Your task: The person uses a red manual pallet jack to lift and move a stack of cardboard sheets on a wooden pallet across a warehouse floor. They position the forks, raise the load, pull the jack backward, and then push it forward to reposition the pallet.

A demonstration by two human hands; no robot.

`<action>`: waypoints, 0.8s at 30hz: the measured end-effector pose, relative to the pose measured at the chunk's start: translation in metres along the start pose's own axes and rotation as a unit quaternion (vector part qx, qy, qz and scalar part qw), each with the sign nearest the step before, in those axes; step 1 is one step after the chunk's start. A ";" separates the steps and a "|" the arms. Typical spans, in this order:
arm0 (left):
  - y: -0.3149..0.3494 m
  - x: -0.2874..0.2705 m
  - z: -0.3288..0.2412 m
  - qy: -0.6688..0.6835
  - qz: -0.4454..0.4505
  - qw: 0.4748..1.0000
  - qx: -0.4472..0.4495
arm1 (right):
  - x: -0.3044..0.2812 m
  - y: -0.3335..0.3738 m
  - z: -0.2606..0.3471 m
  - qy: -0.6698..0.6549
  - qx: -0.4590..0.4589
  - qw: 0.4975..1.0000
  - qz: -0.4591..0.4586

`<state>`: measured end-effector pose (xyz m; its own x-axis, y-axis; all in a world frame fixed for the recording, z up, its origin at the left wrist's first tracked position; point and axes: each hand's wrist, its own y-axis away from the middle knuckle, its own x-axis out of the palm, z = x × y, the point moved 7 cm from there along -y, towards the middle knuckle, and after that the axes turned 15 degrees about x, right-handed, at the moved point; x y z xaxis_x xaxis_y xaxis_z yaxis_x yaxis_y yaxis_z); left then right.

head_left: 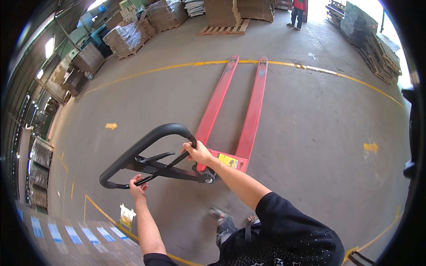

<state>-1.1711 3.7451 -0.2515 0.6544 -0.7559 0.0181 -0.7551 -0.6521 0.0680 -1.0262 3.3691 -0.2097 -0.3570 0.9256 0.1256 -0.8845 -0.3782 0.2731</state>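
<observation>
A red pallet jack (254,111) stands on the grey floor in front of me, its two long forks pointing away. Its black loop handle (133,150) is swung over to the left, with a lever (159,156) inside the loop. My right hand (198,153) is closed round the loop's right end, close to the fork base. At the near left part of the handle, my left hand (138,187) curls its fingers round the bar. A yellow label (227,160) sits on the red base. Nothing rests on the forks.
Wrapped pallet loads (126,39) line the far left, and cartons stand on a wooden pallet (225,27) at the far middle. Another person (296,17) stands beyond. Stacked boards (379,57) are at far right. A carton stack (84,248) is close at lower left. Yellow lines mark the floor.
</observation>
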 end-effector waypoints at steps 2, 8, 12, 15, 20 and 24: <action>-0.071 0.017 -0.003 0.007 0.031 0.999 0.024 | 0.005 -0.038 0.019 0.044 -0.077 0.994 -0.066; -0.262 0.098 -0.002 0.028 0.019 0.999 0.023 | 0.006 -0.103 0.059 0.147 -0.359 0.884 -0.263; -0.355 0.188 -0.011 -0.025 0.126 0.991 0.048 | -0.007 -0.166 0.071 0.141 -0.362 0.866 -0.314; -0.407 0.245 -0.011 -0.074 0.180 0.978 0.069 | -0.034 -0.208 0.083 0.089 -0.357 0.851 -0.374; -0.503 0.355 -0.016 -0.113 0.234 0.960 0.108 | -0.083 -0.287 0.114 0.145 -0.334 0.849 -0.383; -0.565 0.465 -0.041 -0.176 0.211 0.947 0.168 | -0.112 -0.337 0.135 0.113 -0.331 0.872 -0.342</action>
<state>-0.4387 3.7643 -0.2411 0.2824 -0.8875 -0.3643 -0.9551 -0.2245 -0.1935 -0.6475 3.3910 -0.1868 0.3384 0.9389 -0.0621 -0.8665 0.2853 -0.4096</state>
